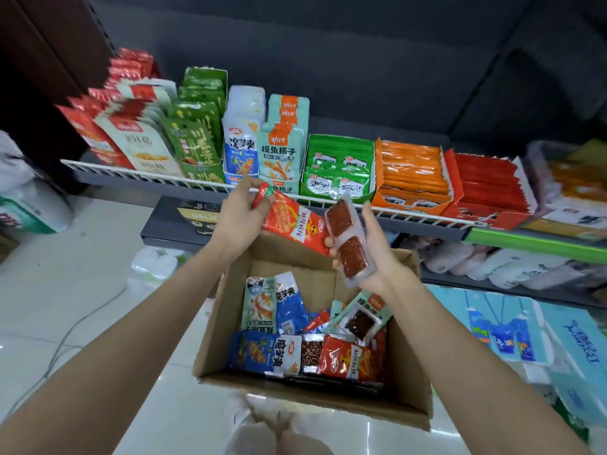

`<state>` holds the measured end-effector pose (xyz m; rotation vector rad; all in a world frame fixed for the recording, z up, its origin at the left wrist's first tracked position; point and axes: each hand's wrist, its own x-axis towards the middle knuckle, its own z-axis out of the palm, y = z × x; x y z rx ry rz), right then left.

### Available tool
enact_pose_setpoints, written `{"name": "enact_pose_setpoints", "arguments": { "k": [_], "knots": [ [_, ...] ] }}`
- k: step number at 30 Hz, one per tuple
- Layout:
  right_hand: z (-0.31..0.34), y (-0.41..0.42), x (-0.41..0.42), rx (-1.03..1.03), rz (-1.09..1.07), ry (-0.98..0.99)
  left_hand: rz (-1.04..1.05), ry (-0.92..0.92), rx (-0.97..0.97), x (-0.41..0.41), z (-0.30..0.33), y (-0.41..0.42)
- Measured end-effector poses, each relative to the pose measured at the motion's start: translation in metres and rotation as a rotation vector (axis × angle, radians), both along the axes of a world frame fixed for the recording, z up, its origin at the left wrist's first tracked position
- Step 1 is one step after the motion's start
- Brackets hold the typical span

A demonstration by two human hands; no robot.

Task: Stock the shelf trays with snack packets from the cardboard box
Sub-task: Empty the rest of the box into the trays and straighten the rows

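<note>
The left hand (241,213) pinches the top end of a red snack packet (294,224) between thumb and curled fingers, holding it slanted above the cardboard box (315,399). The right hand (374,247) grips a clear packet (348,239) showing two dark red squares, fingers wrapped behind it and thumb on its front edge; its upper end touches the red packet.

Below both hands the open box sits on the pale tiled floor (82,274). Blue, red, pale green and clear packets lie jumbled in its near half, while bare cardboard shows at the far end.

Beyond the hands a shelf with a white wire front rail (147,175) carries display trays: a green tray (338,169) of small green sachets, an orange tray (412,178) of orange packets, and a red tray (486,188) of red ones. Left of these stand rows of upright packets in blue, pale green, dark green, cream and red.

A lower shelf at right holds pale wrapped goods, and light-blue packs (505,333) stand just beside the box.
</note>
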<state>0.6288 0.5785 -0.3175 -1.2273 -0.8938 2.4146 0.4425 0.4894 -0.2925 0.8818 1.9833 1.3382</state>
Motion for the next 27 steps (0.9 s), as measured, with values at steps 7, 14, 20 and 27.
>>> {"name": "enact_pose_setpoints", "arguments": {
  "k": [7,14,20,27],
  "knots": [
    [0.042,0.017,-0.031,0.3,-0.134,-0.153,0.098,0.176,0.019,-0.009,0.034,-0.003],
    [0.049,0.044,-0.043,0.397,-0.246,-0.144,0.185,-0.08,0.143,-0.036,0.038,0.009],
    [0.042,0.068,-0.057,0.407,-0.412,-0.144,0.269,-0.251,0.189,-0.053,0.037,0.038],
    [0.023,0.091,-0.081,0.695,-0.447,-0.377,0.232,-0.302,0.208,-0.067,0.03,0.071]
  ]
}}
